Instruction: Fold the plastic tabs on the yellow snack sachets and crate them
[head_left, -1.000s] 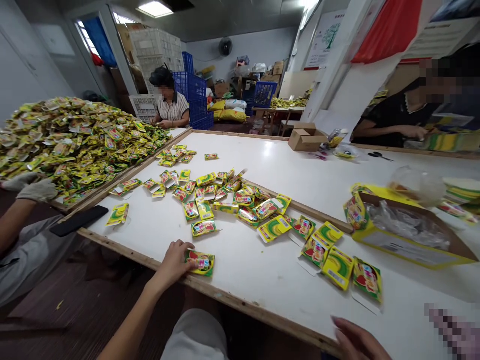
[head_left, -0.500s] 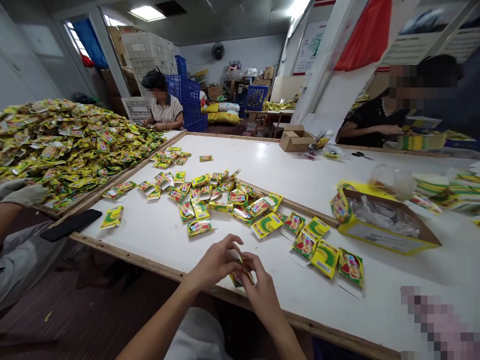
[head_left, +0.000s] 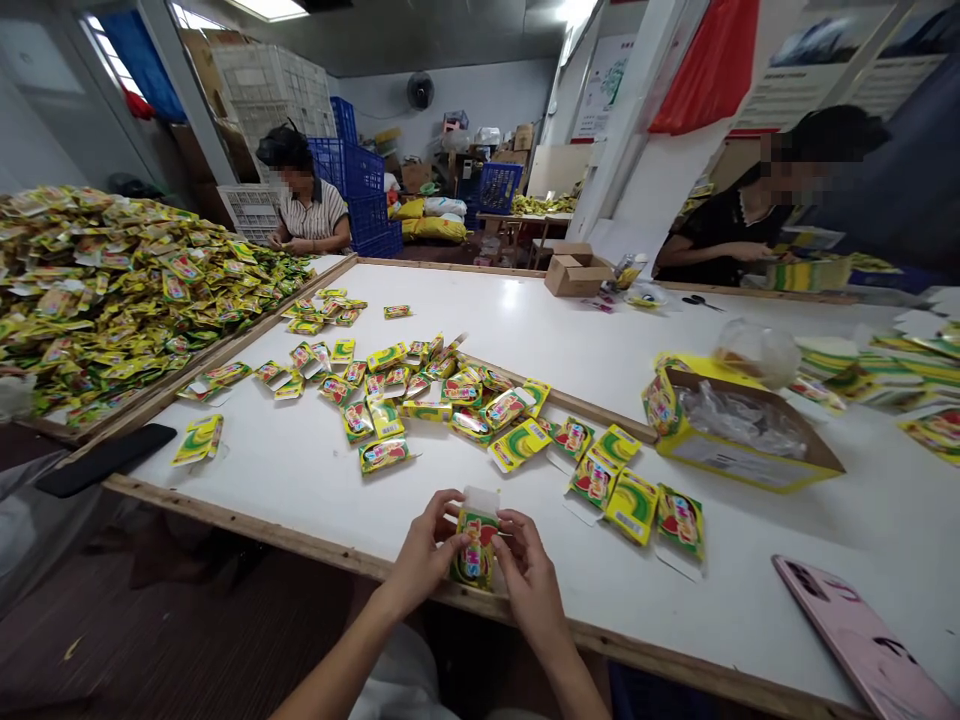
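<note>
Between my two hands, near the table's front edge, is a small printed carton (head_left: pixel 475 548), green and yellow with a red fruit picture. Its white top flap stands up. My left hand (head_left: pixel 426 556) grips the carton's left side, thumb on the front face. On the right side, my right hand (head_left: pixel 531 570) holds it with thumb and fingers. Several similar cartons lie just right of my hands, among them a yellow carton with a banana picture (head_left: pixel 632 506) and a green carton with its flap out (head_left: pixel 681 522). A loose heap of cartons (head_left: pixel 420 390) lies beyond my hands.
A yellow display box (head_left: pixel 750 470) with clear plastic bags stands at right. A pink phone (head_left: pixel 862 640) lies front right, a black phone (head_left: pixel 109 460) at the left edge. A large pile of cartons (head_left: pixel 135 290) fills the left side. Two co-workers sit across the table.
The carton has turned upright in my hands, so its printed front and raised white flap now show. My fingers have moved apart to its two sides. The view has shifted slightly right.
</note>
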